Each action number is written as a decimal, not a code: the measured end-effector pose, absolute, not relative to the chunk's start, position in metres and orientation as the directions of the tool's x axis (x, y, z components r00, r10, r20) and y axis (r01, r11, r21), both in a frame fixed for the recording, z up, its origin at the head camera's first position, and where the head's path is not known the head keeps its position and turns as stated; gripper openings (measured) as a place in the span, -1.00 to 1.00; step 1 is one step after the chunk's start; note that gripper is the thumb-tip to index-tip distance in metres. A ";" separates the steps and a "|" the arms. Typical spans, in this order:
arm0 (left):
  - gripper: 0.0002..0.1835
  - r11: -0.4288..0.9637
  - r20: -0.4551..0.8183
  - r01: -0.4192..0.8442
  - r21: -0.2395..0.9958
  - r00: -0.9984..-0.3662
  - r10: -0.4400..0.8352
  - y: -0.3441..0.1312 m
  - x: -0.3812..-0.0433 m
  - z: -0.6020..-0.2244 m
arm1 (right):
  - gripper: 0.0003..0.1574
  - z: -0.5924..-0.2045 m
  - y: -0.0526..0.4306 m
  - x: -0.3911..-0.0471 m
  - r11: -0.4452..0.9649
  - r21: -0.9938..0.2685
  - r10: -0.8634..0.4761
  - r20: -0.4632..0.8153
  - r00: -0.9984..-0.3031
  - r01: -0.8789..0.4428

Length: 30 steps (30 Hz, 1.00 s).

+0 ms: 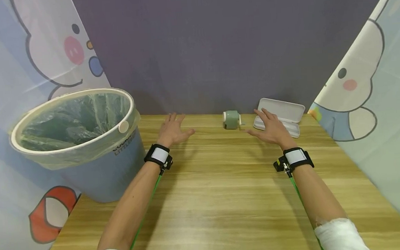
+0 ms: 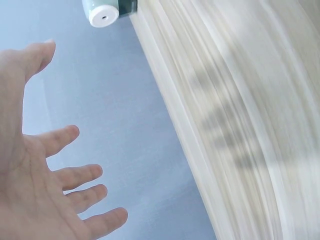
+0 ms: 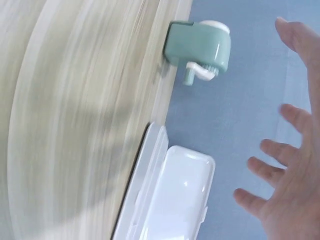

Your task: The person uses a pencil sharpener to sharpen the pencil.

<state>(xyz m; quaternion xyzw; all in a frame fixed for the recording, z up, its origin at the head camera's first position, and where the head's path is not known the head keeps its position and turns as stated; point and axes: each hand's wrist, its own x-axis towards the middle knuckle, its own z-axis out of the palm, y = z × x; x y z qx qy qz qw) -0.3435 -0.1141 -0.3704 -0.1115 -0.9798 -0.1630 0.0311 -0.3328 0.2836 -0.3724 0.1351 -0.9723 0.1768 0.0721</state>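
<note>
A green and white pencil sharpener [image 1: 232,120] with a small side crank stands at the back of the table. Its white crank and green knob show in the right wrist view, where the green body [image 3: 197,46] is plain. To its right lies a white pencil case [image 1: 283,109] with the lid raised. My right hand [image 1: 272,130] hovers in front of the case with fingers spread, hiding part of its tray. Well left of the sharpener, my left hand [image 1: 173,132] is held over the table, fingers apart and holding nothing.
A tall blue bin [image 1: 103,180] with a clear liner stands at the left of the wooden table [image 1: 212,208]. A grey wall [image 1: 223,51] closes off the back, and cartoon-printed cloths hang on both sides. Green cables run along both forearms.
</note>
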 end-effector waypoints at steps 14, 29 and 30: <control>-0.06 0.882 0.075 0.263 0.391 -0.964 0.254 -0.082 -0.335 -0.389 | -0.04 -0.392 0.328 -0.319 0.895 -0.366 -0.117 0.361 -0.925 -0.256; -0.15 0.846 0.125 0.307 0.435 -0.952 0.281 -0.045 -0.344 -0.402 | -0.01 -0.403 0.357 -0.311 0.912 -0.372 -0.063 0.295 -0.953 -0.176; -0.15 0.845 0.124 0.310 0.435 -0.950 0.285 -0.042 -0.347 -0.403 | 0.00 -0.404 0.357 -0.313 0.912 -0.371 -0.064 0.287 -0.956 -0.173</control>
